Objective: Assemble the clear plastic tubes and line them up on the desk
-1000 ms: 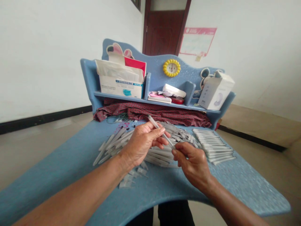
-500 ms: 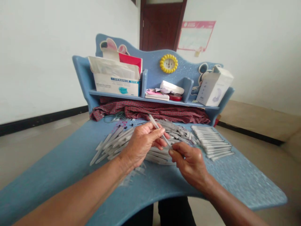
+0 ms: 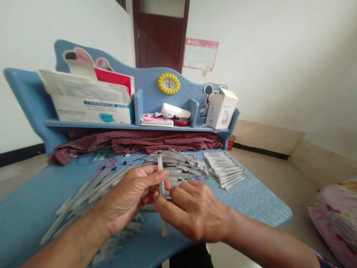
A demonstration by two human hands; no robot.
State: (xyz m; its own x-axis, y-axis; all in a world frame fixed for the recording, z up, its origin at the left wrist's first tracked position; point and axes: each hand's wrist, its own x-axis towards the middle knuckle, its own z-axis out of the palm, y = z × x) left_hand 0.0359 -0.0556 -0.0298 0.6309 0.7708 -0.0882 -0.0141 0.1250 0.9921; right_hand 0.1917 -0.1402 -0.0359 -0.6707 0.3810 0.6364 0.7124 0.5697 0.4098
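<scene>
Head view: blue desk (image 3: 25,208), three heaps of slim plastic tubes (image 3: 174,165), one clear plastic tube (image 3: 160,165) between two hands.
Its long axis stands near vertical, closed in the left hand (image 3: 125,195); the right hand (image 3: 192,212) curls against it lower down (its hold is hidden, so cannot tell).
</scene>
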